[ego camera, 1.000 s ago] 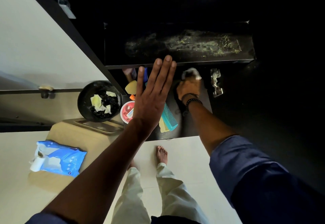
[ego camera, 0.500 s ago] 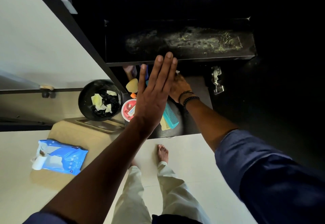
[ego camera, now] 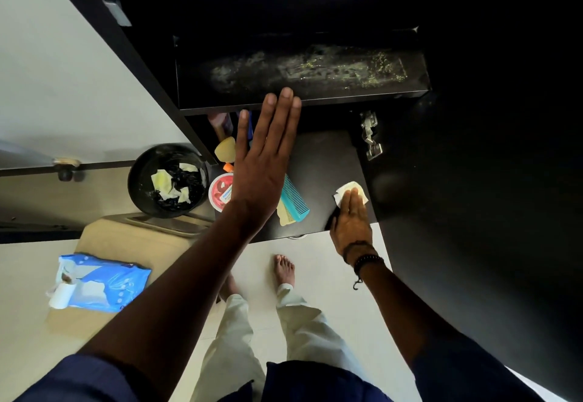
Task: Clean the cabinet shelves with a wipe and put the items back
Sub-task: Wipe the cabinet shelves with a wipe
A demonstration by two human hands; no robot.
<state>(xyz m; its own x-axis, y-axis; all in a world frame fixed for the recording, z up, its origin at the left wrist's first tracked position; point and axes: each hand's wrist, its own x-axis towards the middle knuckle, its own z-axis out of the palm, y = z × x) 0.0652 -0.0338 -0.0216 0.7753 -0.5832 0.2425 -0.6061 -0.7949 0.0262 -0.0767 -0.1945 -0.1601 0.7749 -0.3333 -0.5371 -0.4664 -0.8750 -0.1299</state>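
My left hand [ego camera: 263, 162] is flat with straight fingers, its fingertips at the front edge of the dusty upper black shelf [ego camera: 315, 70]. My right hand [ego camera: 351, 223] presses a pale wipe [ego camera: 347, 192] onto the lower black shelf [ego camera: 325, 162] near its front right corner. On that lower shelf's left side lie a teal comb [ego camera: 296, 200], a yellow comb [ego camera: 285, 215], a round red tub [ego camera: 220, 192], a yellow sponge [ego camera: 225, 149] and other small items, partly hidden by my left hand.
A black bin [ego camera: 168, 181] with used wipes stands on the floor at left. A blue wipes pack [ego camera: 101, 282] lies on a beige surface. A metal hinge [ego camera: 370, 135] sits on the cabinet's right wall. My bare feet [ego camera: 284, 267] stand on the pale floor below.
My right hand has slid with the wipe from the back middle of the lower shelf toward its front right corner. My left hand has stayed at the upper shelf edge.
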